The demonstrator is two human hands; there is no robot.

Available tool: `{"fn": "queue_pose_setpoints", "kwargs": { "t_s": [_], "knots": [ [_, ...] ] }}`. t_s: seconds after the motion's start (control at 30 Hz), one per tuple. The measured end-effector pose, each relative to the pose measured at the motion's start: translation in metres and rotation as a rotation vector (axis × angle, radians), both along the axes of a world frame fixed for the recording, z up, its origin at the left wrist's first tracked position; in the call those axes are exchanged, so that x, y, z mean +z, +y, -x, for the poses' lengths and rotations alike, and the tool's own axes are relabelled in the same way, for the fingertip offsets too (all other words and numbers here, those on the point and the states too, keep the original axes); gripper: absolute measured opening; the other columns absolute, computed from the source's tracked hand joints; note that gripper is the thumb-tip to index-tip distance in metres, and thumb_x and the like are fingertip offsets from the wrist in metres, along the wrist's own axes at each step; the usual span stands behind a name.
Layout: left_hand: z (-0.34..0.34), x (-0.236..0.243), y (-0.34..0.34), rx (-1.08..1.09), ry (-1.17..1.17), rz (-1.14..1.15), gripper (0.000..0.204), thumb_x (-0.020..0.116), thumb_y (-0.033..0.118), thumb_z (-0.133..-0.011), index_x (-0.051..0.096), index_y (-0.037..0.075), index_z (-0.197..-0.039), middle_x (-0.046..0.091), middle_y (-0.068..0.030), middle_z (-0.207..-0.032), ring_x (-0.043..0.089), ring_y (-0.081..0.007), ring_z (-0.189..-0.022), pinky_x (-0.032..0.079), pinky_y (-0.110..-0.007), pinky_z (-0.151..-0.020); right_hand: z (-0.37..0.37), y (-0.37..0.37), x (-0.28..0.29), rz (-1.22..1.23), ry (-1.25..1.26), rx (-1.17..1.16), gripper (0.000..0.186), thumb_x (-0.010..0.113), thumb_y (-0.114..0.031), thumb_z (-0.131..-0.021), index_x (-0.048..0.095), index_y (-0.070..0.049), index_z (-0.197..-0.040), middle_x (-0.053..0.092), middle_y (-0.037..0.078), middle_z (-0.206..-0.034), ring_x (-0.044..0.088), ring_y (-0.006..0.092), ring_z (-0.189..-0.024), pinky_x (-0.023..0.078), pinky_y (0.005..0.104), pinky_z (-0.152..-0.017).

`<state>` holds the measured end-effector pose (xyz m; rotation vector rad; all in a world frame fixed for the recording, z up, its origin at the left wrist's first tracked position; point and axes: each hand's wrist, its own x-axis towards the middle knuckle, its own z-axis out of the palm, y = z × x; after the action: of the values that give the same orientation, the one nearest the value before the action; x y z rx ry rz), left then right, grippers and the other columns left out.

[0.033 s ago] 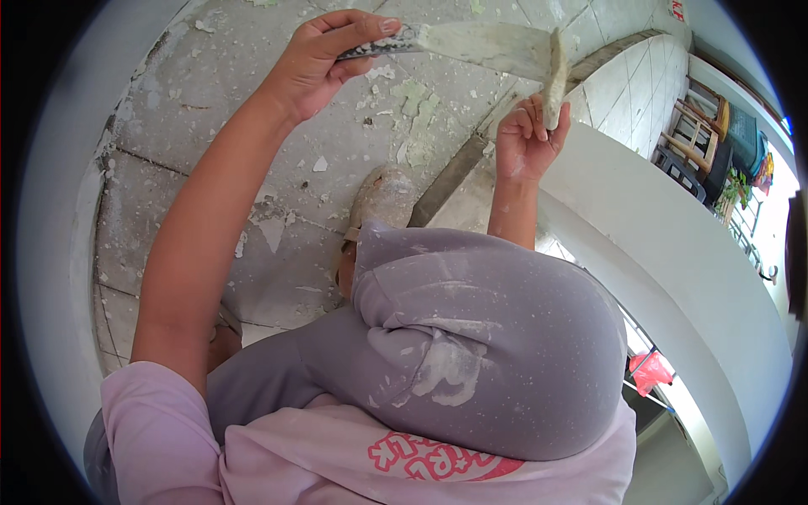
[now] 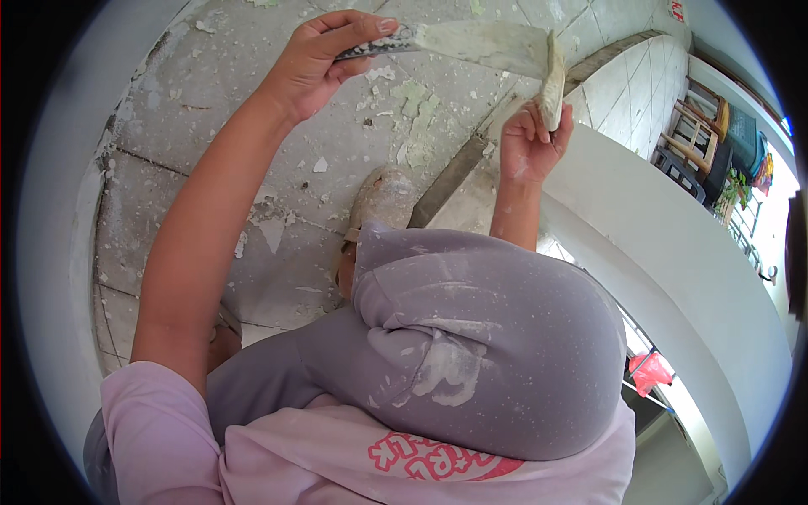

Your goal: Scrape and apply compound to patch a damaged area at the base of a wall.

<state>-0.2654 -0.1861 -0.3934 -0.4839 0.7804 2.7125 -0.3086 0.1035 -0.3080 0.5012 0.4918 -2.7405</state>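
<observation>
My left hand (image 2: pixel 320 71) is closed on the dark, speckled handle of a putty knife (image 2: pixel 480 46) near the top, its long blade coated in pale plaster and pointing right. My right hand (image 2: pixel 536 147), its fingers curled, holds a narrow pale crusted piece (image 2: pixel 552 80) upright across the blade's far end; what this piece is I cannot tell clearly. The two seem to touch there. Below are my bent knee in plaster-marked grey trousers (image 2: pixel 488 337) and my dusty shoe (image 2: pixel 379 198).
Tiled floor (image 2: pixel 168 227) strewn with pale flakes lies beneath me. A curved white ledge (image 2: pixel 673 236) runs along my right, with stacked stools and chairs (image 2: pixel 699 135), plants (image 2: pixel 732 189) and a red bag (image 2: pixel 650 370) beyond it. A pale curved wall (image 2: pixel 63 252) is at the left.
My right hand and the pale piece in it have shifted slightly right and down. My left hand looks almost unmoved.
</observation>
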Motion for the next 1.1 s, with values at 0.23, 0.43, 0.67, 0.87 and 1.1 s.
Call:
{"fn": "queue_pose_setpoints", "kwargs": {
  "t_s": [0.23, 0.43, 0.67, 0.87, 1.1],
  "knots": [
    [0.01, 0.015, -0.015, 0.085, -0.037, 0.256, 0.018, 0.073, 0.017, -0.084, 0.07, 0.004, -0.096, 0.062, 0.0027, -0.079, 0.045, -0.0029, -0.058, 0.032, -0.018, -0.05, 0.018, 0.009, 0.073, -0.835, 0.215, -0.223, 0.029, 0.066, -0.026, -0.091, 0.062, 0.002, -0.088, 0.052, 0.0, -0.065, 0.038, 0.0046, -0.051, 0.03, 0.0199, -0.048],
    [0.019, 0.03, -0.018, -0.075, 0.034, 0.592, 0.023, 0.082, 0.018, -0.076, 0.07, 0.002, -0.086, 0.067, -0.0039, -0.072, 0.053, -0.0062, -0.056, 0.039, -0.022, -0.05, 0.033, -0.014, 0.106, -1.46, 0.527, -0.289, 0.029, 0.069, -0.022, -0.089, 0.065, 0.004, -0.078, 0.052, 0.001, -0.062, 0.035, 0.0052, -0.049, 0.026, 0.021, -0.047],
    [0.018, 0.036, -0.01, -0.1, 0.081, 0.655, 0.024, 0.083, 0.019, -0.075, 0.071, 0.001, -0.085, 0.067, -0.0037, -0.071, 0.054, -0.0061, -0.057, 0.041, -0.021, -0.052, 0.028, -0.045, 0.094, -1.672, 0.603, -0.223, 0.025, 0.072, -0.016, -0.086, 0.066, 0.005, -0.073, 0.059, 0.003, -0.064, 0.038, 0.0047, -0.047, 0.025, 0.0207, -0.044],
    [0.017, 0.025, -0.013, -0.085, 0.097, 0.646, 0.024, 0.083, 0.019, -0.075, 0.071, 0.0, -0.085, 0.068, -0.0042, -0.073, 0.055, -0.0066, -0.058, 0.041, -0.021, -0.053, 0.03, -0.027, 0.094, -1.889, 0.603, -0.181, 0.026, 0.074, -0.02, -0.085, 0.068, 0.004, -0.077, 0.062, 0.004, -0.065, 0.044, 0.0057, -0.048, 0.03, 0.0201, -0.044],
    [0.013, 0.012, -0.017, -0.115, -0.022, 0.764, 0.021, 0.081, 0.014, -0.075, 0.07, 0.0, -0.085, 0.069, -0.007, -0.076, 0.06, -0.0101, -0.062, 0.044, -0.022, -0.055, 0.044, 0.016, 0.057, -2.372, 0.28, 0.496, 0.028, 0.079, -0.024, -0.075, 0.07, 0.002, -0.081, 0.066, 0.008, -0.067, 0.066, 0.0119, -0.057, 0.053, 0.022, -0.054]
  ]
}}
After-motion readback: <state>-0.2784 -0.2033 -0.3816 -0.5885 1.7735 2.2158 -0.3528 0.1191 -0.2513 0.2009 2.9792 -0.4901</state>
